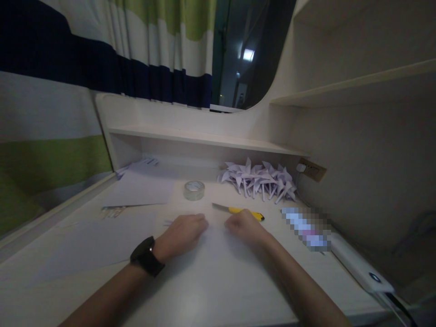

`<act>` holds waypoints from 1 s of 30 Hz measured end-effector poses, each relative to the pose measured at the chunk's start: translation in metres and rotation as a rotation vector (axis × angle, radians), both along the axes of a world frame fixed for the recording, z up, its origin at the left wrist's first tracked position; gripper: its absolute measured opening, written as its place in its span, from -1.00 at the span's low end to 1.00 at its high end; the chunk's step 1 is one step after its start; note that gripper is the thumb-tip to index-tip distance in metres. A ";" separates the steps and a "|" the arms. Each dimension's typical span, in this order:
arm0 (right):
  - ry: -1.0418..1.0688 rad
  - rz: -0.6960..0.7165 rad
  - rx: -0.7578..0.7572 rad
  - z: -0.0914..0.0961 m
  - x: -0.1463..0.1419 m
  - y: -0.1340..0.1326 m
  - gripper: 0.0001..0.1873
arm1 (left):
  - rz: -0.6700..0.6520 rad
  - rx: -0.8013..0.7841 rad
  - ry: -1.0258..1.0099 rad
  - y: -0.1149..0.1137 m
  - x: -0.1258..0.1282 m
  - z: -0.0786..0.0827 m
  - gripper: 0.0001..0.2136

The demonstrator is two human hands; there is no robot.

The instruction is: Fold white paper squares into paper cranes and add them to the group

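On the white desk, a pale piece of paper [215, 238] lies between my two hands, its outline faint against the desktop. My left hand [185, 231], below a black wristwatch, is closed with its fingertips at the paper's left edge. Curled fingers of my right hand [245, 228] rest at the right edge; the fingertips are partly hidden. Just behind the right hand lies a yellow utility knife [238, 211], blade out and pointing left. A roll of clear tape [194, 190] sits farther back, beyond the left hand. Small paper strips [167, 223] show beside the left hand.
Several folded paper pinwheels [259, 178] are heaped at the back right. White paper sheets [139, 184] lie at left, with thin sticks [114, 212] near them. A blurred-out phone-like object [304, 229] and a white power strip [361, 263] line the right side. A low shelf [204, 140] spans the back.
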State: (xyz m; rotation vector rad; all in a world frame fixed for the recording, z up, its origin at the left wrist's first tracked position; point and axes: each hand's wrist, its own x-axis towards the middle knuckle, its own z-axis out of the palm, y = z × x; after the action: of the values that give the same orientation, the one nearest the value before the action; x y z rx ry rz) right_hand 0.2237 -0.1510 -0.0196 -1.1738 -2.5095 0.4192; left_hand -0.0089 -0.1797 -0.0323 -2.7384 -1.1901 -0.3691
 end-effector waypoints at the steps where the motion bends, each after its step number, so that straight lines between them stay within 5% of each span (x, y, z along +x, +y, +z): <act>1: -0.022 -0.043 0.039 -0.001 0.000 0.002 -0.74 | 0.022 0.005 0.006 0.001 -0.002 0.000 -0.85; 6: -0.203 -0.139 0.194 -0.021 -0.008 0.004 -0.80 | 0.125 0.052 -0.017 0.005 -0.004 -0.003 -0.77; 20: 0.042 0.186 0.096 -0.044 -0.046 -0.030 -0.82 | 0.211 0.070 -0.131 0.009 -0.006 -0.006 -0.77; 27: 0.180 -0.307 0.104 -0.042 -0.040 -0.014 -0.84 | 0.121 -0.084 -0.221 0.025 -0.002 -0.011 -0.78; 30: 0.292 -0.337 0.074 -0.045 -0.034 -0.002 -0.72 | 0.075 -0.130 -0.245 0.031 0.003 -0.010 -0.79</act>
State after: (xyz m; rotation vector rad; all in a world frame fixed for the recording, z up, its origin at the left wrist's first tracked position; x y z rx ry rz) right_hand 0.1897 -0.1527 -0.0650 -1.3643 -2.0183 0.3727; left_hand -0.0055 -0.1490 -0.0426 -2.8096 -1.4178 -0.6566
